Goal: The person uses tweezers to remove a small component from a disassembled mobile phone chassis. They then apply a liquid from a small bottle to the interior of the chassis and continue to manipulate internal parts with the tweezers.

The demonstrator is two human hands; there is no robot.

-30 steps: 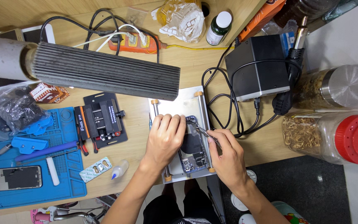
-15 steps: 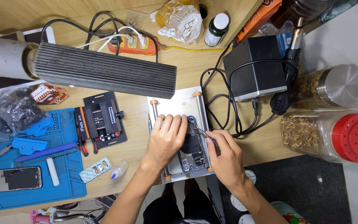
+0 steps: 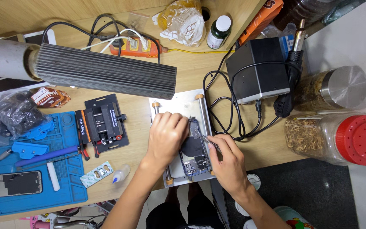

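An opened phone point(image 3: 195, 154) with its dark insides showing lies on a silver metal work plate point(image 3: 178, 104) at the desk's front edge. My left hand point(image 3: 167, 135) rests flat on the phone's left side, fingers closed and pressing down. My right hand point(image 3: 229, 163) grips thin metal tweezers point(image 3: 204, 138) whose tip touches the phone's upper part beside my left fingertips.
A ribbed grey lamp head point(image 3: 106, 76) hangs over the desk's left. A black station box point(image 3: 257, 70) with cables stands right of the plate. A blue mat point(image 3: 30, 169) with tools, a black clamp jig point(image 3: 103, 123), a glue bottle point(image 3: 120, 174) and two jars point(image 3: 339, 135) surround the work.
Both hands stay on the phone. The tweezers' tip has shifted slightly along the phone's upper part; my left hand has barely moved.
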